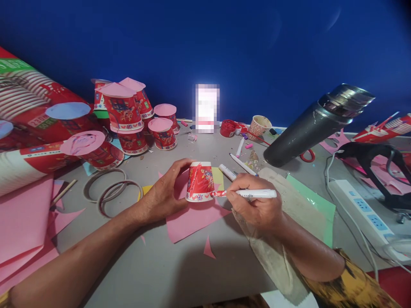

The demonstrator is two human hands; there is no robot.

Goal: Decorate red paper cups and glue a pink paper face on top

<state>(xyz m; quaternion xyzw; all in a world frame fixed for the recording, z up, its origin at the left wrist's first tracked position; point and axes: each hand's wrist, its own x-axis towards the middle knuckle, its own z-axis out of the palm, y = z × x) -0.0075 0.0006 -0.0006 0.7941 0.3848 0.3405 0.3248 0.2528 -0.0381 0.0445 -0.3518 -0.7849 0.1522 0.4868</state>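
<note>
Centre of the frame: left hand (165, 194) wraps around an upside-down red paper cup (199, 182), pinning it on a pink paper sheet (192, 218). Right hand (257, 205) pinches a white marker (253, 193), tip at the cup's rim. That thin waxy cup looks easy to nudge, and any slip would wobble the line. Smooth grey table (180, 265), glossy cups (128, 115) upper left.

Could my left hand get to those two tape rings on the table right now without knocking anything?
Probably not at once: the left hand is holding the upside-down paper cup on the pink paper. The tape rings lie just beside that forearm, with bare table between.
</note>
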